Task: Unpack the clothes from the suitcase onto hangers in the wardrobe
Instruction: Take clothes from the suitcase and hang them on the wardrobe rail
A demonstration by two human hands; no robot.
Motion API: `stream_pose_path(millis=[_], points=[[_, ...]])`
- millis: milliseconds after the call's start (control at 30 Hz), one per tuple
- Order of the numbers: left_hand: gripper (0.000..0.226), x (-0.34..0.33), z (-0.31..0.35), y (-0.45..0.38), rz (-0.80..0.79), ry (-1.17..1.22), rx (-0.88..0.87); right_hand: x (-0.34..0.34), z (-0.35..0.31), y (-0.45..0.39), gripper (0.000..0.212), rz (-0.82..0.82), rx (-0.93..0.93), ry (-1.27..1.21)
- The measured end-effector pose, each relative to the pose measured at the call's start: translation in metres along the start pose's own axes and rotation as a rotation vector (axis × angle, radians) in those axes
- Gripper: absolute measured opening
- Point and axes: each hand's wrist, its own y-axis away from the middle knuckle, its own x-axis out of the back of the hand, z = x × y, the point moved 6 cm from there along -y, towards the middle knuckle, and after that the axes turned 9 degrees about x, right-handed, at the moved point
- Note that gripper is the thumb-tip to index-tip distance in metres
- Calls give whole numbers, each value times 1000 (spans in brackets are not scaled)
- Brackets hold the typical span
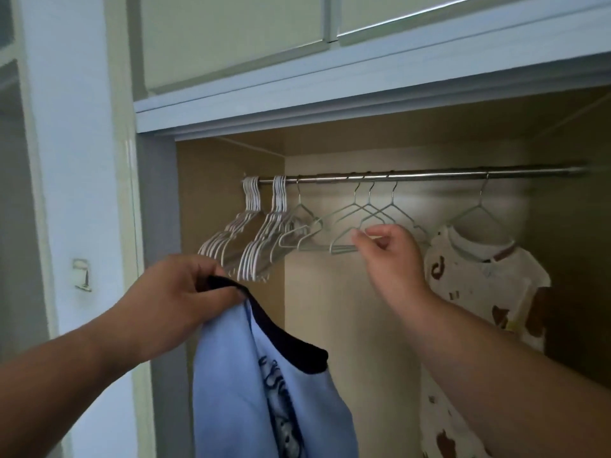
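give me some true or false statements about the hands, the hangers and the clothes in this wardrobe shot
1. The left hand grips a light blue shirt by its dark collar. True.
2. The right hand rests on the rail. False: it pinches a pale green hanger that hangs from the rail.
3. A cream printed garment already hangs on a hanger at the right. True.
4. The white hangers are bunched at the rail's right end. False: they are at its left end.
5. The blue shirt is already on a hanger. False: only the hand holds it.
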Motion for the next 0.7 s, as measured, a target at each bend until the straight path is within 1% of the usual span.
stream_pose_path(millis=[33,67,100,133,200,233,267,367,433,467,533,600,633,700], points=[[5,-5,7,-2,-12,-32,-9,0,11,-22,40,49,-94,-54],[4,-9,13,-3,-23,-67,-15,-2,21,-42,50,67,-189,-112],[4,-13,19,-5,-35,-94,-22,-5,30,-60,56,69,-279,-162],[5,-16,25,-5,-48,-107,-27,-8,37,-74,55,71,-356,-215],[7,-21,34,-5,-57,-119,-39,-12,48,-97,38,72,-450,-298],[9,-23,37,-7,-51,-133,-47,-15,54,-107,32,63,-479,-302],[10,-24,39,-7,-45,-153,-57,-19,59,-114,30,49,-499,-302],[14,-27,43,-5,-47,-220,-90,-35,72,-122,36,-37,-572,-311],[20,-26,42,-1,-42,-259,-97,-44,80,-124,24,-70,-602,-309],[22,-25,39,0,-28,-279,-91,-45,82,-125,18,-64,-604,-319],[22,-20,30,0,2,-305,-70,-42,77,-134,25,-1,-598,-367],[17,-17,21,-2,6,-311,-37,-34,70,-150,27,44,-583,-360],[20,-17,17,-3,-7,-307,-21,-27,67,-155,29,64,-583,-362],[33,-17,9,-5,-7,-306,13,-12,73,-159,30,110,-617,-392]])
